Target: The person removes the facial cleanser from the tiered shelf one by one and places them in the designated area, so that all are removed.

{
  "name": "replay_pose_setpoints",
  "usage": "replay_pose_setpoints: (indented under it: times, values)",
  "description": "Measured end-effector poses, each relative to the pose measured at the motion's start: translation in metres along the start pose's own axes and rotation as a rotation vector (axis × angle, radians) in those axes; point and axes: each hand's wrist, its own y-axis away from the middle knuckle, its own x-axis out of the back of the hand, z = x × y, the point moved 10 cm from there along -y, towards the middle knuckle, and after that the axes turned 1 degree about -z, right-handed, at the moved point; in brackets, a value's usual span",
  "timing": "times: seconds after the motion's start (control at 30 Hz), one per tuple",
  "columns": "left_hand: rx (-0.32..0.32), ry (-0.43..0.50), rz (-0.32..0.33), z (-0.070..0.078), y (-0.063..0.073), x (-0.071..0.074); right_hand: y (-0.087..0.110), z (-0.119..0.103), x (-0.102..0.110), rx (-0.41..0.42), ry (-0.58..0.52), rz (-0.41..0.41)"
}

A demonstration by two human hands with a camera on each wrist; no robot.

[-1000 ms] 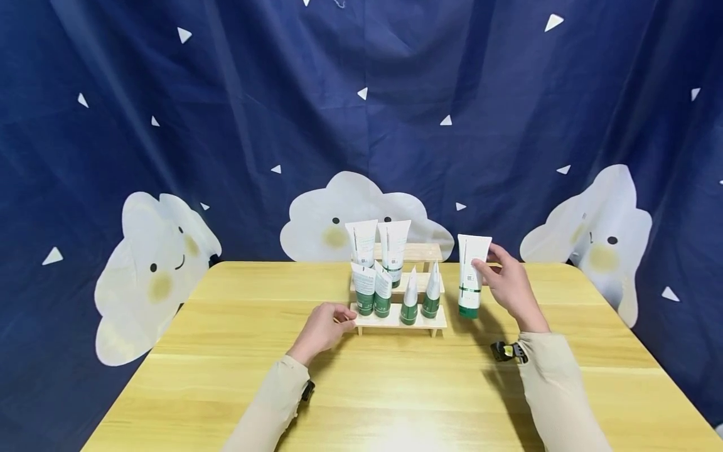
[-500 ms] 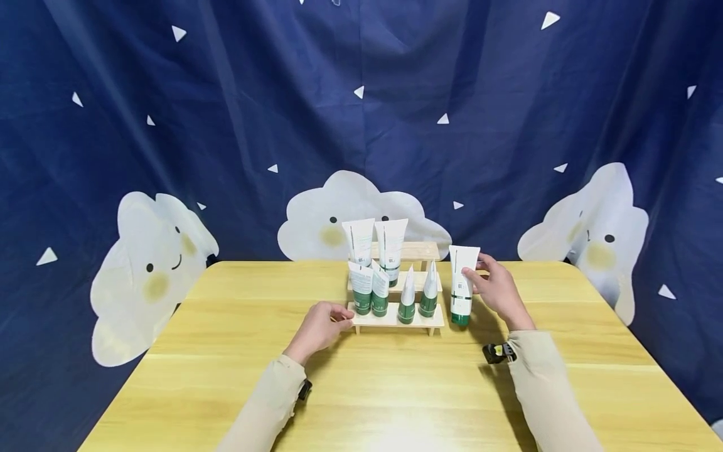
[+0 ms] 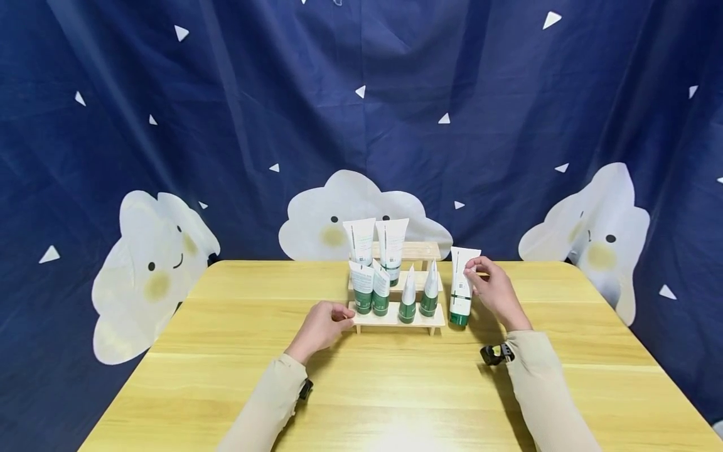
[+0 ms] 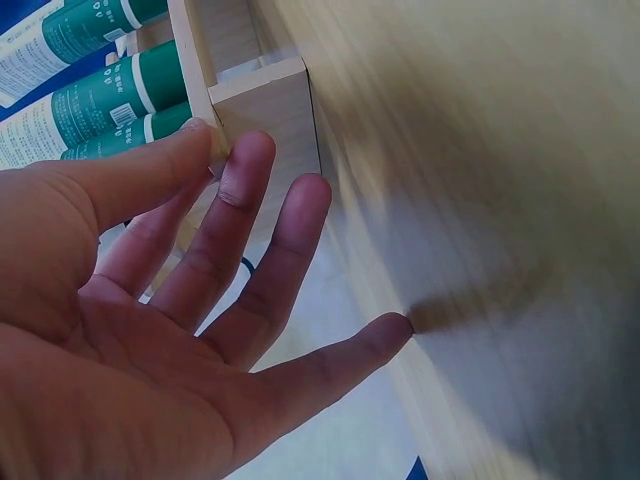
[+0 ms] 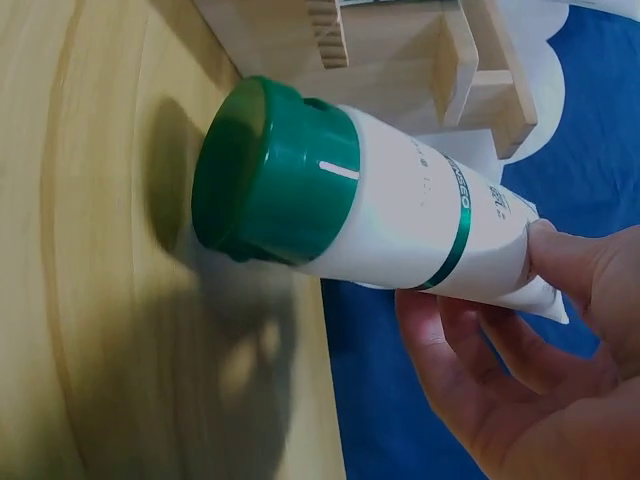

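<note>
My left hand [image 3: 321, 330] pinches the left end of the front step of a three-tier wooden stand [image 3: 395, 321] between thumb and forefinger; its other fingers are spread, as the left wrist view shows. Just right of the stand, my right hand [image 3: 499, 292] holds a large white squeeze tube [image 3: 462, 282] by its upper part, thumb on the front and fingers behind. The tube is nearly upright, its green cap [image 5: 275, 175] downward and close to the tabletop. Whether cap and table touch, I cannot tell.
Several small green-and-white tubes [image 3: 363, 294] stand along the front step. Two large white tubes [image 3: 392, 242] stand on the middle step, towards the left. The wooden table [image 3: 237, 376] ends at a dark blue curtain [image 3: 237, 113] with white clouds.
My right hand has brought the large tube left towards the stand and lowered it, with only slight motion in the last half second. My left hand stays at the stand.
</note>
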Motion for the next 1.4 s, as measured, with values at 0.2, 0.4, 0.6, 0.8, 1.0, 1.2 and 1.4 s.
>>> replay_pose_setpoints:
  times: [0.2,0.4,0.6,0.8,1.0,1.2,1.4]
  values:
    - [0.000,-0.008,-0.003,0.002,-0.001,0.000,0.000,0.005,-0.006,-0.031,-0.019,-0.060]
    - [-0.002,-0.004,-0.004,0.003,-0.002,0.000,0.001,0.012,-0.021,-0.077,-0.058,-0.183]
    - [0.003,0.005,-0.010,0.002,-0.002,0.000,0.001,0.020,-0.033,-0.122,-0.091,-0.227]
    - [0.004,0.002,-0.015,0.001,-0.002,-0.001,0.002,0.028,-0.042,-0.171,-0.088,-0.253]
    - [0.006,0.000,-0.020,0.001,-0.001,-0.002,0.005,0.034,-0.046,-0.224,-0.085,-0.243]
    - [-0.010,-0.007,-0.016,0.003,-0.001,-0.001,0.006,0.035,-0.043,-0.213,-0.008,-0.220]
    - [0.005,0.003,-0.022,0.000,0.000,-0.001,0.011,0.039,-0.044,-0.254,0.036,-0.265]
